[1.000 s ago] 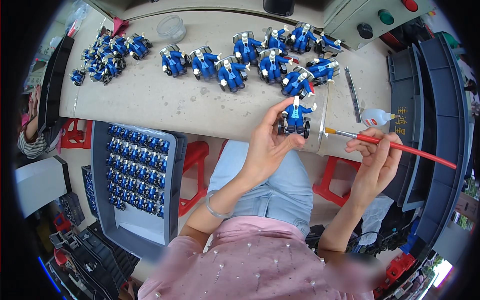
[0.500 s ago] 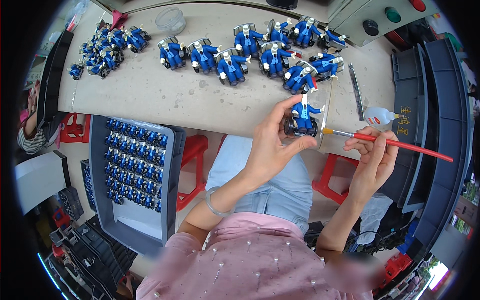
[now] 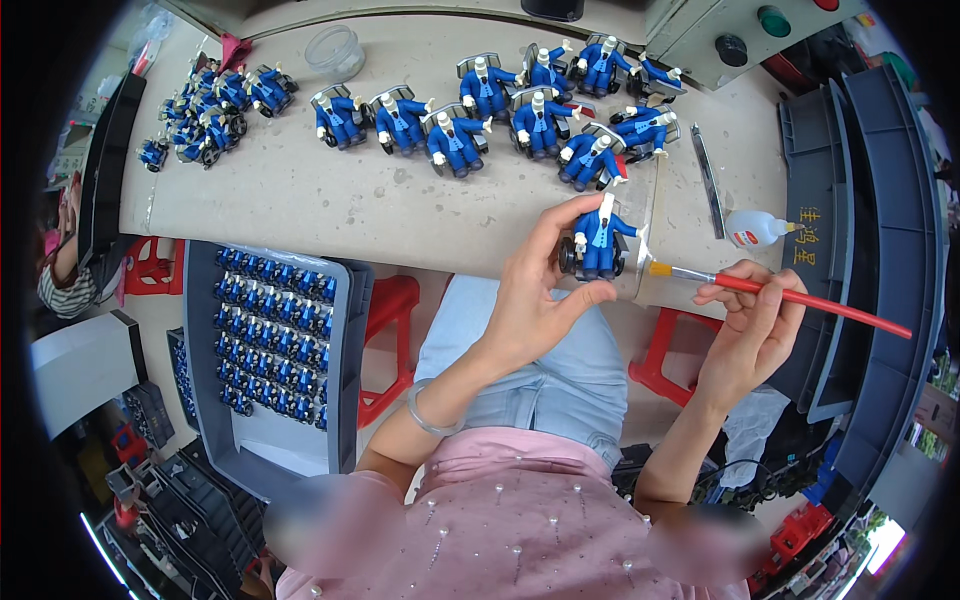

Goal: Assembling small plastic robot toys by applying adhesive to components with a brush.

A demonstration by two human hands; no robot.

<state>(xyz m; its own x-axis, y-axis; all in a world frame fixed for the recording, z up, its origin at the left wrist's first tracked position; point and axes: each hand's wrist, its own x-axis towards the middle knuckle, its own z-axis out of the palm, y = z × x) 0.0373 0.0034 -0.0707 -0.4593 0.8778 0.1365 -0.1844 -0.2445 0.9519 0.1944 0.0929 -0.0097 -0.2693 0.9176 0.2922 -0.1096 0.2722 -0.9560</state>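
Observation:
My left hand (image 3: 535, 300) grips a blue toy figure on black wheels (image 3: 598, 238), held upright just over the near edge of the beige table (image 3: 330, 205). My right hand (image 3: 755, 325) pinches a red-handled paintbrush (image 3: 800, 298), its bristle tip close to the figure's right side. Several matching blue figures (image 3: 510, 115) stand in rows on the table beyond my hands. A second heap of blue figures (image 3: 205, 100) lies at the table's far left.
A grey tray (image 3: 345, 350) of several blue parts sits at my left, below the table. A small white bottle (image 3: 755, 230), a clear round cup (image 3: 335, 50), red stools (image 3: 385, 330) and dark stacked trays (image 3: 860, 250) at the right surround me. Someone's arm (image 3: 65, 270) shows at far left.
My left hand has tilted the figure slightly and kept it at the table edge. The brush tip has stayed by the figure's right side, with my right hand shifting a little.

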